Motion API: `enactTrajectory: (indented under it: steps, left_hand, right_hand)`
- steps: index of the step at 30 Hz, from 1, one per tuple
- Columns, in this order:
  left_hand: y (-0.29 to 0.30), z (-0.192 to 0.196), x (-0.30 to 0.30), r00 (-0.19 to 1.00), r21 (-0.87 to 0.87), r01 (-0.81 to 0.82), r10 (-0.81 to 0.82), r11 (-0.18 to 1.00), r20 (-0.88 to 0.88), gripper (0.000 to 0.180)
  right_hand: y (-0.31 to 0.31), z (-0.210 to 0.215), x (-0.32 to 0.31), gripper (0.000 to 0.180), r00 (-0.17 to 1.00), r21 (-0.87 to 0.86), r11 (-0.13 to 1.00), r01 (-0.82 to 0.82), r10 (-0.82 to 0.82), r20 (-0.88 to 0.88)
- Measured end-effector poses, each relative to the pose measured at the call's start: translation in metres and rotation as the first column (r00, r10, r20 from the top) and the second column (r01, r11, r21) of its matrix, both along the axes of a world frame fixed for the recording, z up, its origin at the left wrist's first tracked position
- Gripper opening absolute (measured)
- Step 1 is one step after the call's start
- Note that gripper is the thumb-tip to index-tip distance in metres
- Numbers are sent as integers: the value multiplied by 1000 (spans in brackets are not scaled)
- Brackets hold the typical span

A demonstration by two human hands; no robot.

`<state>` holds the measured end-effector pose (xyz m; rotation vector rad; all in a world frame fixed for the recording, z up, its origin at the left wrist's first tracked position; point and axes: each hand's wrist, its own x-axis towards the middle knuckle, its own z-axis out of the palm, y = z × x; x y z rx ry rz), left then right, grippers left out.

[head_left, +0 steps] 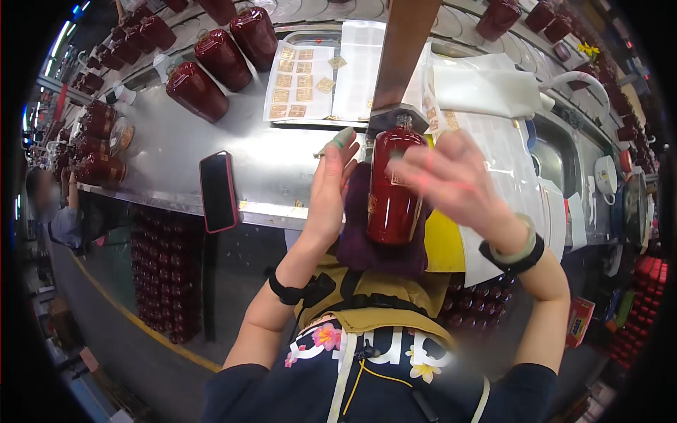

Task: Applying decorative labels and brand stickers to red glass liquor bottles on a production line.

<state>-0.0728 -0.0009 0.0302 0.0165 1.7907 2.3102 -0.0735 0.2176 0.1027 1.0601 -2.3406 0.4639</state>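
Observation:
A dark red glossy bottle [395,211] with a gold label on its front lies on a dark purple cloth [352,240] at the bench edge in front of me. My left hand [329,190] is raised just left of the bottle, apart from it, fingers stretched out. A green band circles one fingertip, and a tiny shiny bit shows beside the hand. Over the bottle's right side is my right hand [451,176], its fingers smeared by motion near the label. Whether it touches or holds anything cannot be made out.
A white sheet of gold labels [300,81] lies in a tray beyond my left hand. Three red bottles [197,92] stand to its left. A phone [218,192] rests at the bench edge. A brown post [405,53] rises behind the bottle; a sink [557,162] is at right.

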Motion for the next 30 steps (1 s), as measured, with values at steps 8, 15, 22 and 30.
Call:
enactTrajectory:
  steps: [8,15,22,30]
  left_hand:
    - [1,1,7,1000,15,-8,8,1000,-16,80]
    - [-5,-8,14,999,-49,33,-33,998,-13,82]
    - [14,1,13,991,-41,128,-129,991,-20,74]
    - [37,2,-9,995,28,84,-82,996,-49,60]
  right_hand:
    - [-6,2,-53,20,995,-11,998,63,-63,-83]
    - [14,-30,31,22,924,13,928,-372,369,103]
    - [33,-24,-25,22,955,-331,899,287,-297,20]
    - [-5,-64,26,38,475,-512,502,697,211,854]
